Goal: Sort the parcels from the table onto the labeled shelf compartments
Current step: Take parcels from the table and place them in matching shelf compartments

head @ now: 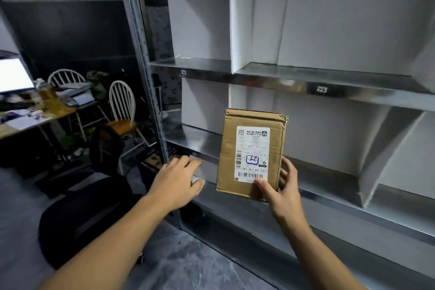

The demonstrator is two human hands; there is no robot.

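My right hand (pixel 281 189) grips the lower right corner of a flat brown cardboard parcel (pixel 250 148), thumb on its front and fingers behind. The parcel is held upright in front of the metal shelf unit (pixel 294 82), and its white shipping label with a blue-boxed handwritten mark faces me upside down. My left hand (pixel 176 179) hovers with relaxed fingers to the parcel's left, near the front edge of the lower shelf, holding nothing. Small labels sit on the upper shelf edge, one (pixel 183 72) at left and one (pixel 321 89) at right. White dividers (pixel 233 30) split the shelves into compartments.
A black office chair (pixel 87 207) stands close at lower left. Beyond it are a cluttered wooden desk (pixel 35 115) with a lit monitor (pixel 14 75) and two white spindle-back chairs (pixel 122 103). The shelf's metal upright (pixel 141 54) rises left of the compartments.
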